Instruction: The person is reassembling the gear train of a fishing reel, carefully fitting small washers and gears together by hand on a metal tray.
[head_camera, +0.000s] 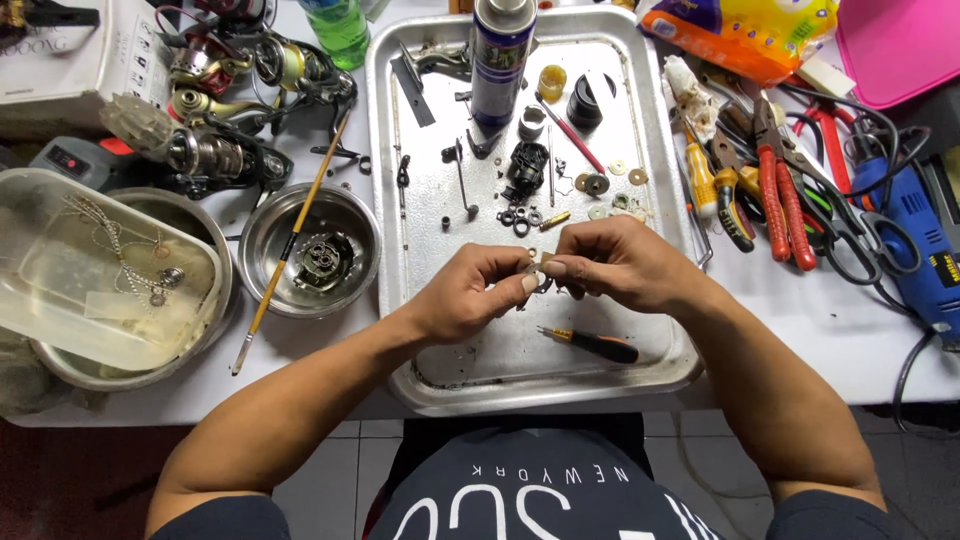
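Note:
Over the metal tray (395, 300), my left hand (470, 295) and my right hand (615, 262) meet fingertip to fingertip, both pinching one small metal reel part (540, 272). The part is mostly hidden by my fingers. Just below my hands a small screwdriver with a black and orange handle (595, 344) lies in the tray. Farther up the tray lie a black reel body (524, 168), several washers and rings (600, 185), a thin red-handled tool (572, 135) and a tall spray can (500, 60).
Left of the tray stand a steel bowl (262, 225) with a gear and a brush (290, 245), a clear plastic tub (100, 270) and fishing reels (220, 150). On the right lie red-handled pliers (780, 195), scissors (870, 245) and a blue power tool (915, 240).

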